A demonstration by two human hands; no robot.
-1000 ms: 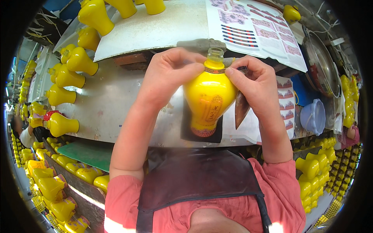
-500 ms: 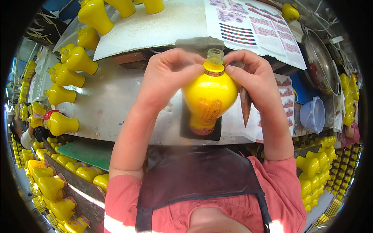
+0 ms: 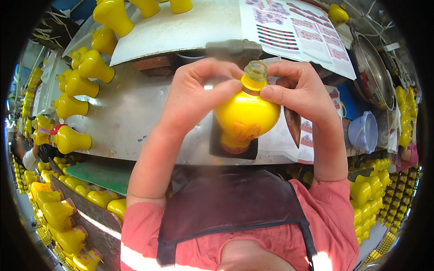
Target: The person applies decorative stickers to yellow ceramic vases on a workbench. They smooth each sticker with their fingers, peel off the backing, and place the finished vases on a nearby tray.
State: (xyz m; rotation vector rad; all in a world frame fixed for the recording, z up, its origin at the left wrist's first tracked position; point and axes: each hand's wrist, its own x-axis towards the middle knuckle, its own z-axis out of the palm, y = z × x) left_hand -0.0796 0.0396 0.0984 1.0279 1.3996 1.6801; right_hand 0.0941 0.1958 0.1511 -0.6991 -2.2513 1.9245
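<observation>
A round yellow bottle point(image 3: 246, 115) with a short clear neck stands upright on a dark square pad point(image 3: 233, 147) at the near edge of a metal bench point(image 3: 122, 113). My left hand point(image 3: 194, 97) wraps its left shoulder, thumb pressed just below the neck. My right hand point(image 3: 298, 92) grips the right side, fingertips on a thin label band around the yellow collar. The open clear neck point(image 3: 256, 70) pokes up between both hands.
Several more yellow bottles point(image 3: 72, 106) lie on the bench at left and fill racks at lower left point(image 3: 58, 212) and lower right point(image 3: 366, 189). A sheet of printed labels point(image 3: 294, 31) lies behind. A metal bowl point(image 3: 370, 67) and a pale plastic tub point(image 3: 364, 131) sit at right.
The bottle has been tilted more upright so its clear neck shows. My right fingers have moved from the bottle's side up to the collar.
</observation>
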